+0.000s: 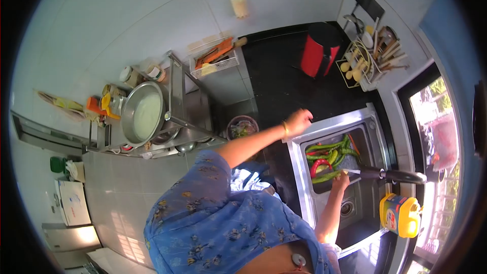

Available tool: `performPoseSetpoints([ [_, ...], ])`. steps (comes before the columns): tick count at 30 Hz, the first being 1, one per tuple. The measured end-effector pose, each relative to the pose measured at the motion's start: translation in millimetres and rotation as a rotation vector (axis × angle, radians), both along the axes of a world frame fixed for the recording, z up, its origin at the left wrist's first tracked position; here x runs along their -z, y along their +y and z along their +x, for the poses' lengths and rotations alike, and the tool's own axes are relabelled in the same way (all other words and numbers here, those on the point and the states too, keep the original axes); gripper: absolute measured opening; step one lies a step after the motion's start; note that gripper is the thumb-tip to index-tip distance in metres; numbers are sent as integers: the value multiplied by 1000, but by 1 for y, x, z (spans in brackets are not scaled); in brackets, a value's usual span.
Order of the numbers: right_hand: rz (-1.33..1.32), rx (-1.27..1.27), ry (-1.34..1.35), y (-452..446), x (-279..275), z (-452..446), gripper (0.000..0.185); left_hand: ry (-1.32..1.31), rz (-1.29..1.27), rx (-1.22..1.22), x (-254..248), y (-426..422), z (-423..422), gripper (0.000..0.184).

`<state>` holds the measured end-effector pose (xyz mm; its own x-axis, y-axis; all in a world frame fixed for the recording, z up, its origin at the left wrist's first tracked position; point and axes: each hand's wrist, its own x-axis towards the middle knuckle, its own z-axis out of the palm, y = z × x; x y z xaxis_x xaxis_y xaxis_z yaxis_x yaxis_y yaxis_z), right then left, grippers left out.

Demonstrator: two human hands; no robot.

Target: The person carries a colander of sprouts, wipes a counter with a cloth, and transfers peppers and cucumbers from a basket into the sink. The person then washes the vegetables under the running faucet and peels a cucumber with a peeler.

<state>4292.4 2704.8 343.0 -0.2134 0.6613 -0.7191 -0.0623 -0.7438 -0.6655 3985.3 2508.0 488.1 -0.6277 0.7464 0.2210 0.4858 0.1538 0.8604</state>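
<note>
My left hand (pixel 300 122) is closed above the black counter, near the sink's metal rim (pixel 329 122). A small dark bit shows at its fingertips, too small to name. In the basin my right hand (pixel 341 180) has its fingers closed at the end of a long green chili pepper (pixel 325 177). Several more green chili peppers (pixel 332 156) lie together in the sink, with a curved red chili pepper (pixel 318 165) among them. The black-handled faucet (pixel 373 173) reaches over the basin, its pale tip close to my right fingers.
A yellow jug (pixel 401 215) stands at the sink's right edge. Behind are a red-and-black container (pixel 319 50) and a utensil rack (pixel 360 66). To the left, a metal shelf carries a large steel bowl (pixel 143 113). A bin (pixel 242 127) stands below the counter.
</note>
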Motion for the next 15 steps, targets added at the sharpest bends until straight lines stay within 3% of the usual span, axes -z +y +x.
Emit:
performPoseSetpoints([
  [3,-56,23,118,-22,-22,-8,31,57,-112,-269,-40,-75,-95,23],
  [5,159,-81,-234,-35,-42,-19,43,-16,-5,-474,-7,-128,-179,20],
  [7,166,-64,-253,-50,-58,-27,48,176,-376,-624,-28,-195,-243,23],
  [8,172,-45,-265,-58,-62,-30,52,289,-372,-643,-22,-228,-278,27],
  [10,162,-34,-273,-68,-61,-34,50,305,-622,-778,-30,-269,-323,32],
  [12,126,4,-171,-79,-67,-44,48,217,-748,-780,-38,-288,-352,33],
  [15,114,29,-245,-94,-77,-67,42,118,-926,-711,-27,-302,-394,35],
])
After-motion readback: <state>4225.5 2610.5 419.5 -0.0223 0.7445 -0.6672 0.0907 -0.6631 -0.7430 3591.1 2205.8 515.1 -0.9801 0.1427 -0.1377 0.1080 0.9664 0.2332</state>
